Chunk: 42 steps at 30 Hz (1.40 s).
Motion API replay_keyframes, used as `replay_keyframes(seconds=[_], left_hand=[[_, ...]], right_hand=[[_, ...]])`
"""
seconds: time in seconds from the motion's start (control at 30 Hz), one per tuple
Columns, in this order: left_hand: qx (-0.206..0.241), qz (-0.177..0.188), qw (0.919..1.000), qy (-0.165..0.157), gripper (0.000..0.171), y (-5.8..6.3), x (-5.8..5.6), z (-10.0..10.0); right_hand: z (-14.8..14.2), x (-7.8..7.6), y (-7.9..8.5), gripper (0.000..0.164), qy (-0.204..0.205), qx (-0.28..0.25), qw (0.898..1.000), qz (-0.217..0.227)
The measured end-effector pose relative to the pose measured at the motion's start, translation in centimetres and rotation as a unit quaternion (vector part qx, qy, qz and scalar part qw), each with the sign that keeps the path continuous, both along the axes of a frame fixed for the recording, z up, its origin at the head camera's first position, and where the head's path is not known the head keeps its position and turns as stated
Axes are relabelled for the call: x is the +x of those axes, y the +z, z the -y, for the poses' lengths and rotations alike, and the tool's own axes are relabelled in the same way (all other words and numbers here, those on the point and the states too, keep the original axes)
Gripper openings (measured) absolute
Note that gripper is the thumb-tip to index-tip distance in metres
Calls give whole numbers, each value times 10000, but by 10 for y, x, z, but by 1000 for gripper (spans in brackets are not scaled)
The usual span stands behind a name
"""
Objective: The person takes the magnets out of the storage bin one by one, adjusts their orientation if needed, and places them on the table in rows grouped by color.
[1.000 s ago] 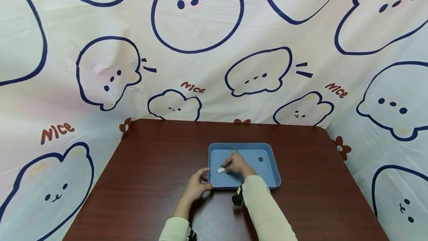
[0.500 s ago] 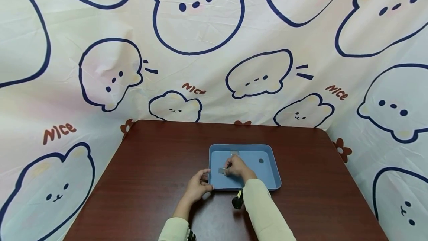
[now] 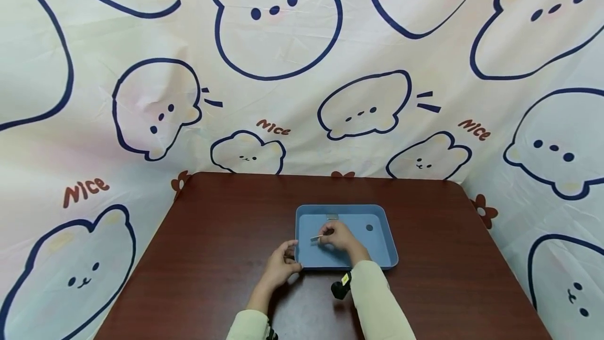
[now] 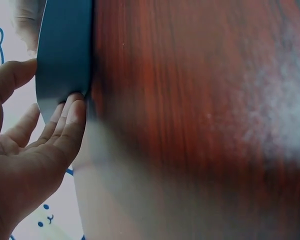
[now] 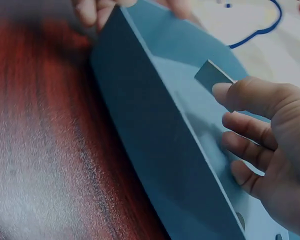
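Note:
Between thumb and index finger, my right hand [image 3: 338, 237] pinches a small flat rectangular plate [image 5: 210, 76], silvery grey with a thin edge, above the floor of a blue tray [image 3: 346, 263]. In the head view the plate shows nearly edge-on. The other right fingers curl loosely below it in the right wrist view. My left hand [image 3: 279, 265] holds the tray's near left corner, thumb on one side and fingers on the other. A grey rectangular piece [image 3: 332, 216] lies by the tray's back wall. A dark round disc [image 3: 369, 227] lies towards the right of the tray.
The tray stands on a brown wooden table [image 3: 226, 224]. Cloth with bear drawings [image 3: 278, 41] hangs behind the table and along its sides. A black wrist camera [image 3: 340, 288] sits at the right cuff, above the tabletop.
The plate in my right hand has turned from showing its broad face to nearly edge-on, and the right hand has shifted slightly right. My left hand stays at the tray corner.

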<state>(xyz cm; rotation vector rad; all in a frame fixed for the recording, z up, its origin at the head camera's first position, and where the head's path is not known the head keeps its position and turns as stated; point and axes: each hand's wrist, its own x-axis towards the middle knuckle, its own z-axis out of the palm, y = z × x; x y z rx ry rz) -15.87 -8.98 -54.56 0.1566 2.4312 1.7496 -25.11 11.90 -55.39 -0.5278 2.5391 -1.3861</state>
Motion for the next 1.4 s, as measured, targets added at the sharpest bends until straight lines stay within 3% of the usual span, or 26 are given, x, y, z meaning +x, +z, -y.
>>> replay_keyframes(seconds=[0.23,0.57,0.8,1.1,1.23,1.4], left_hand=[[-172,-136,9996,150,61,-3,-1,-2],[-93,-96,9998,175,62,-2,0,-2],[-262,-134,9987,428,57,-6,-4,-6],[52,30,9994,343,59,-5,-5,-4],[2,-21,9994,359,59,-5,-6,-2],[-96,-25,9992,392,61,-6,-7,0]], right_hand=[[-6,7,5,5,-302,-592,9975,225],[-9,11,9,5,-329,-622,9974,185],[-18,14,12,5,-378,-568,9975,194],[-50,19,24,3,-285,-669,9971,214],[-67,21,32,2,-354,-531,9974,334],[-87,24,39,7,-584,-333,9977,115]])
